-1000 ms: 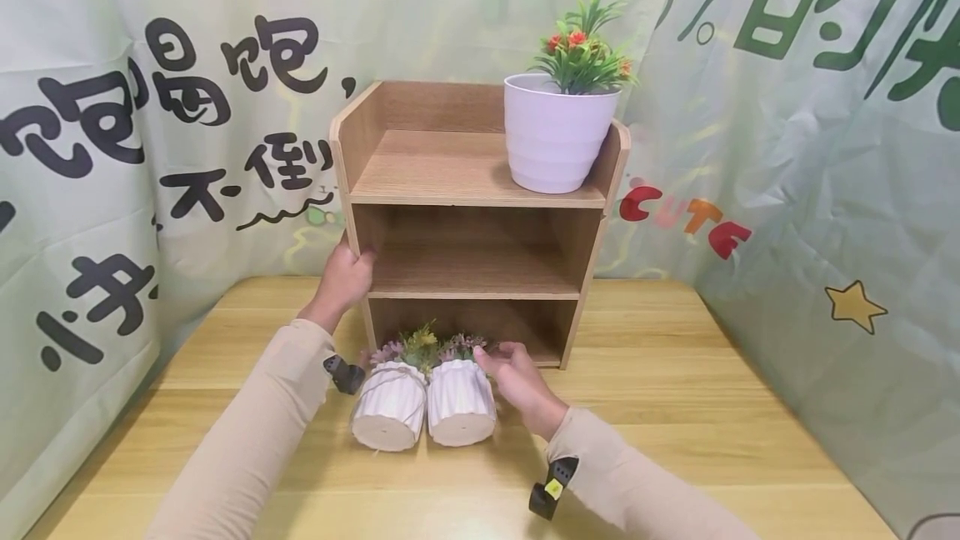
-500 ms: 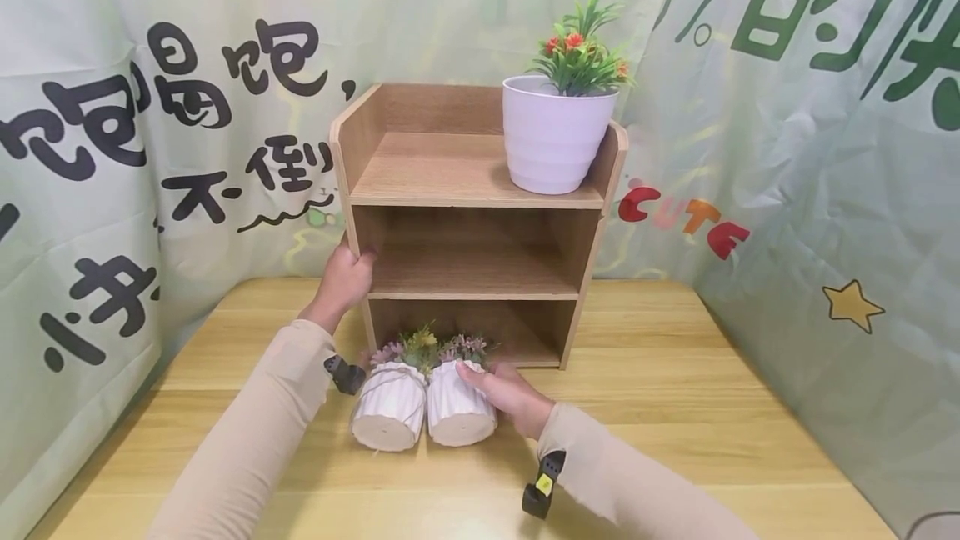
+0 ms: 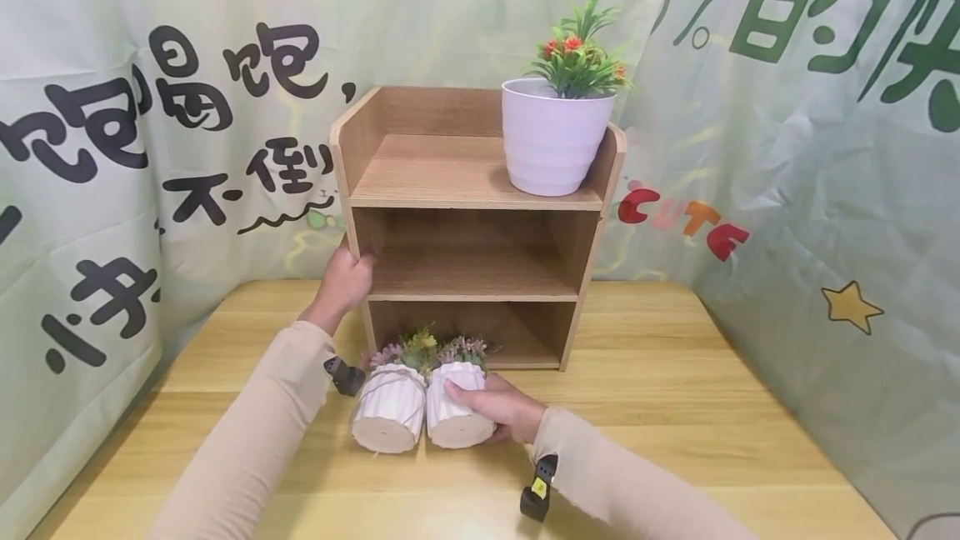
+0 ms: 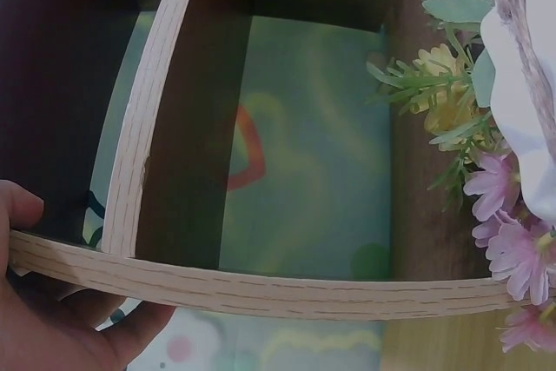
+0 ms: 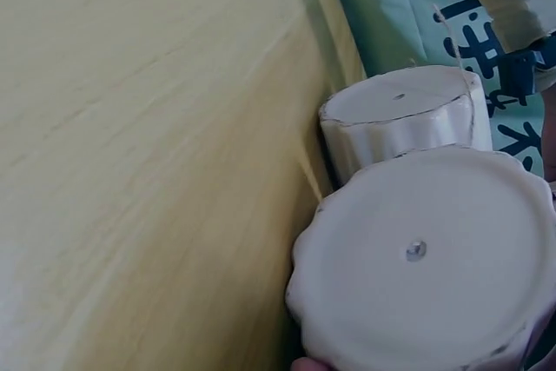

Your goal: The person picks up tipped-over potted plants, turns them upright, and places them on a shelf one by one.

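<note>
Head view: your right hand (image 3: 498,407) grips the right ribbed pot (image 3: 457,411) lying on the bench (image 3: 675,407); your left hand (image 3: 347,277) clasps the shelf (image 3: 472,190) edge. Both small pots remain unshelved.

A light wooden table (image 3: 675,407) bears a wooden shelf unit (image 3: 472,273) and two toppled white pots (image 3: 423,411).

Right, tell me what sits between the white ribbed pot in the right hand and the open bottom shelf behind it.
Nothing visible. The right hand grips the right-hand white ribbed pot, lying on its side just in front of the wooden shelf unit. Its bottom compartment looks open; only the pot's own flowers point that way.
</note>
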A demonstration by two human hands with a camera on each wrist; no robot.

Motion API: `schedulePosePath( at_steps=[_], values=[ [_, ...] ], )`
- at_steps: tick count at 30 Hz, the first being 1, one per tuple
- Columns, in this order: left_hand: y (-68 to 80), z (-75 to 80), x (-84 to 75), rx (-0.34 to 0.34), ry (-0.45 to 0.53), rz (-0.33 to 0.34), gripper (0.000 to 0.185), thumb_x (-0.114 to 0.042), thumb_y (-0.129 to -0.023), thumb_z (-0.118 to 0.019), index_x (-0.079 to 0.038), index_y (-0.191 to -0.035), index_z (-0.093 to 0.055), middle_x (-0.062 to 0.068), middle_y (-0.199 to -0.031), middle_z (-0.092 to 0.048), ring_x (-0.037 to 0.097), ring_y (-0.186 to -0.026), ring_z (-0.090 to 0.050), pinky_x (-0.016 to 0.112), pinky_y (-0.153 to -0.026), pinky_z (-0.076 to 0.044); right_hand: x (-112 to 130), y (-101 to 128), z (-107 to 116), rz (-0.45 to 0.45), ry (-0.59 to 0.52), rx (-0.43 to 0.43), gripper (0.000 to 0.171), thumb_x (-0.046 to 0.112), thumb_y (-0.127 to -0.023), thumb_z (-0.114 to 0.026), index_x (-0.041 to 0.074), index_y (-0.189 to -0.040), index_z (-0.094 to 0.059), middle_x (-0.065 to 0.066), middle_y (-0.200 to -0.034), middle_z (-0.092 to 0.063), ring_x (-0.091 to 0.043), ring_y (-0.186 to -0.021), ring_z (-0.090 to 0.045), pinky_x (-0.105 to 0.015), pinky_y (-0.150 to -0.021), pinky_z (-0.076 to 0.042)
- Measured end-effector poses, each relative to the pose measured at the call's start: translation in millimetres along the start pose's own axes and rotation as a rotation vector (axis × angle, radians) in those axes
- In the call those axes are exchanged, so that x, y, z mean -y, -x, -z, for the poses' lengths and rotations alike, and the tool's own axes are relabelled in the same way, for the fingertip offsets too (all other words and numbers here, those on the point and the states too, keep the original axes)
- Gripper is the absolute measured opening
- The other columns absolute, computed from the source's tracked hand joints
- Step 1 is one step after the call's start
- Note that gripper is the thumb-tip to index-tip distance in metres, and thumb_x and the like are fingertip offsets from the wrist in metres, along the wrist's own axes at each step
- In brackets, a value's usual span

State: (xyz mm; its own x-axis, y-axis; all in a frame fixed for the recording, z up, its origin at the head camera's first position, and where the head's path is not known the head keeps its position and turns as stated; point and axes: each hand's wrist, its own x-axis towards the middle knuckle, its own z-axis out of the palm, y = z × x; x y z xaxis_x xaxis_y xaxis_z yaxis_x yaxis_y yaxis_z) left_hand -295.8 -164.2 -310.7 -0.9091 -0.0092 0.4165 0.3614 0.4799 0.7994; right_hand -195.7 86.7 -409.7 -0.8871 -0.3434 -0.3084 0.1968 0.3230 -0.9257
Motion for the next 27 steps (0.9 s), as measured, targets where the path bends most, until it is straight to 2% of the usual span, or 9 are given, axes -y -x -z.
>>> schedulePosePath(
  at_steps=[6,15,27],
  values=[
    [0.0,-0.5,0.1,0.003,0.000,0.008,0.039,-0.012,-0.100,-0.043,0.010,-0.131,-0.044,0.032,-0.130,-0.051,0.044,-0.123,-0.046,0.052,-0.108,-0.032,-1.1,-3.4,0.5,-0.011,-0.021,-0.014,0.045,0.042,-0.085,-0.070,0.006,-0.111,-0.062,-0.010,-0.091,-0.067,-0.026,-0.083,-0.065,-0.050,-0.066,-0.055],
    [-1.5,-0.8,0.9,-0.001,0.004,-0.009,0.039,-0.012,-0.100,-0.043,0.009,-0.133,-0.042,0.032,-0.131,-0.050,0.044,-0.125,-0.045,0.051,-0.109,-0.030,-2.3,-1.9,2.0,0.000,-0.019,-0.017,0.043,0.041,-0.084,-0.071,0.006,-0.106,-0.062,-0.011,-0.088,-0.068,-0.026,-0.079,-0.065,-0.047,-0.063,-0.055],
    [0.4,-1.1,1.3,0.003,0.008,0.011,0.042,-0.015,-0.100,-0.043,0.009,-0.135,-0.041,0.032,-0.132,-0.050,0.044,-0.123,-0.046,0.052,-0.109,-0.031,-5.1,-0.4,3.0,0.018,-0.041,0.014,0.048,0.037,-0.085,-0.070,0.008,-0.120,-0.056,-0.011,-0.092,-0.066,-0.027,-0.081,-0.065,-0.048,-0.064,-0.056]
  ],
)
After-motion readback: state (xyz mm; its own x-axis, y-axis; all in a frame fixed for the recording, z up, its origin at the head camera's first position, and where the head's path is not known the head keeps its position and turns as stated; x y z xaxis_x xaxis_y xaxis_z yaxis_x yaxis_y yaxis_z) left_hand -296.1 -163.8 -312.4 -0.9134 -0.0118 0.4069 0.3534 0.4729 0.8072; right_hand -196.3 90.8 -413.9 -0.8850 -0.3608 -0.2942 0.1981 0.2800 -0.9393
